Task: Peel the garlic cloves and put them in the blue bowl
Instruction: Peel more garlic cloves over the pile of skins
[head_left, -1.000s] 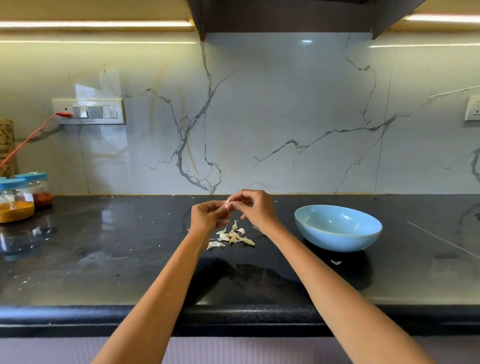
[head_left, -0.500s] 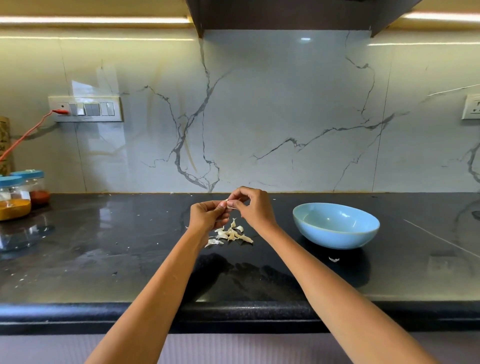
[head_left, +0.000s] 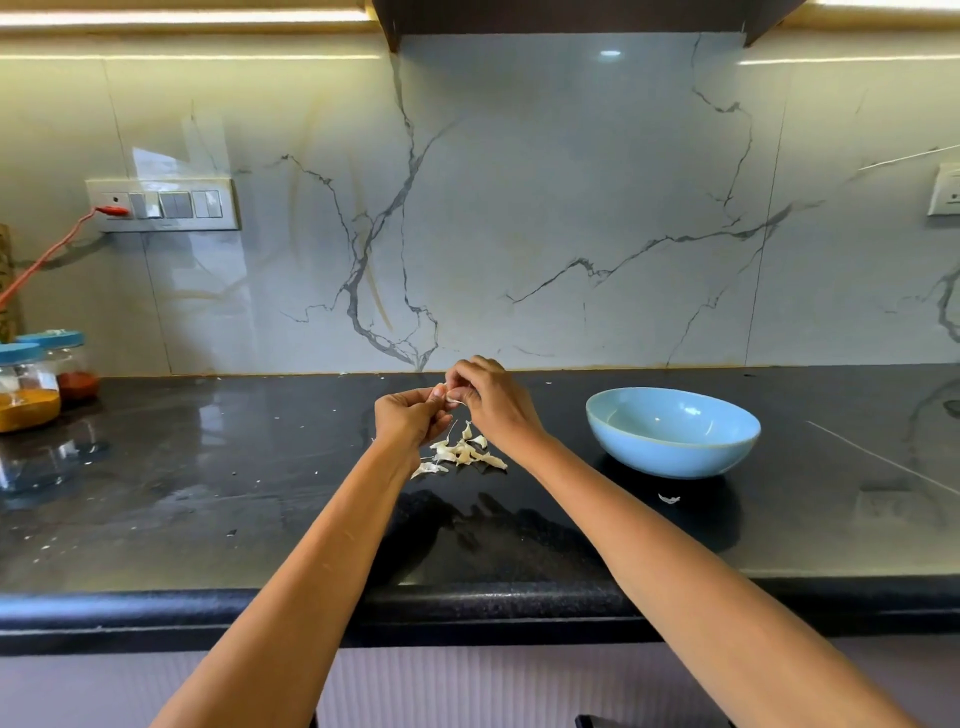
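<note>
Over the black counter (head_left: 260, 509), my left hand (head_left: 410, 418) and my right hand (head_left: 485, 397) meet fingertip to fingertip and pinch one small pale garlic clove (head_left: 445, 394) between them. Most of the clove is hidden by the fingers. Directly below the hands lies a small heap of whitish garlic skins (head_left: 462, 453). The blue bowl (head_left: 672, 431) stands on the counter to the right of my right hand, a short way off; the part of its inside that I see holds nothing.
One loose skin flake (head_left: 669, 499) lies in front of the bowl. Two blue-lidded spice jars (head_left: 31, 389) stand at the far left by the marble wall. A switch plate with a red cable (head_left: 111, 210) is on the wall above them.
The hands stay together over the skin heap, working the clove with only small finger shifts. The bowl and the skins have not moved.
</note>
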